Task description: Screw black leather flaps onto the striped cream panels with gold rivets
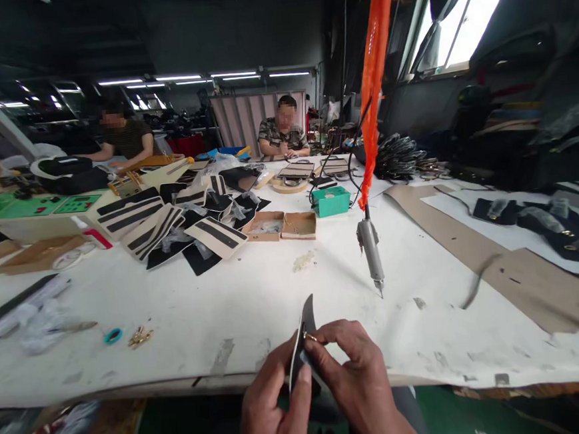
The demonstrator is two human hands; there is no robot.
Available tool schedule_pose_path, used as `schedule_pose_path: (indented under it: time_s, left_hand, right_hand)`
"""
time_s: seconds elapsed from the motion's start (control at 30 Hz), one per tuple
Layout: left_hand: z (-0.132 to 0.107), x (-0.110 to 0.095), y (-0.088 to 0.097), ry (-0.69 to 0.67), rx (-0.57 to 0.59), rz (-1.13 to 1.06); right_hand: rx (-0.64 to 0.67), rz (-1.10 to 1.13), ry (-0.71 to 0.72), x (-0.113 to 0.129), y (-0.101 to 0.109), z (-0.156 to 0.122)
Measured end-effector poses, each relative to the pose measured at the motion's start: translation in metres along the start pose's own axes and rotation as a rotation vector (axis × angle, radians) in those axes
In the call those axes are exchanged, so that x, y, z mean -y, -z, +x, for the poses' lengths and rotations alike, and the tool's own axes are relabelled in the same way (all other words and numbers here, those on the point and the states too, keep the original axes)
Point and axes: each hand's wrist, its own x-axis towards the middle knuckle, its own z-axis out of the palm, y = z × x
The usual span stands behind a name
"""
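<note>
My left hand [277, 402] grips a black panel with a pale back [308, 312], thumb on its dark face and fingers behind. The panel stands on edge above the table's front edge. With thumb and forefinger, my right hand [354, 369] pinches a small gold-coloured metal fitting [310, 337] against the dark face. The fitting's exact kind is too small to tell. Beyond my hands, to the right, a grey electric screwdriver [371, 254] hangs tip down from an orange wrapped line [374, 90]. A small pile of gold-coloured fittings [141, 337] lies on the table at the left.
Striped beige and black panels [157, 231] lie heaped at the left-centre. Behind my hands are two small cardboard boxes [299, 227], a scatter of small pale pieces [304, 261] and a green box [332, 201]. Brown sheet material [529, 278] covers the right side. Another person [283, 134] sits opposite.
</note>
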Motion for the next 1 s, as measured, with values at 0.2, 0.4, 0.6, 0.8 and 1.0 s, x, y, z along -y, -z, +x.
schedule_pose_path:
  time_s: [0.2, 0.4, 0.6, 0.8, 1.0]
  left_hand:
    - [-0.018, -0.022, 0.003, -0.082, -0.078, -0.082]
    - [-0.023, -0.018, 0.020, -0.134, -0.119, 0.034]
    - [-0.015, -0.011, 0.030, -0.327, -0.156, 0.286]
    - [0.021, 0.006, 0.035, -0.044, -0.251, 0.142]
    - [0.046, 0.028, 0.028, 0.479, 0.127, -0.483]
  right_hand:
    - [0.143, 0.129, 0.107, 0.025, 0.012, -0.001]
    - [0.473, 0.405, -0.253, 0.060, 0.033, -0.001]
    - [0.448, 0.708, -0.617, 0.063, 0.018, 0.001]
    - [0.481, 0.897, -0.933, 0.036, 0.005, 0.000]
    - [0.507, 0.812, -1.063, 0.000, -0.004, -0.002]
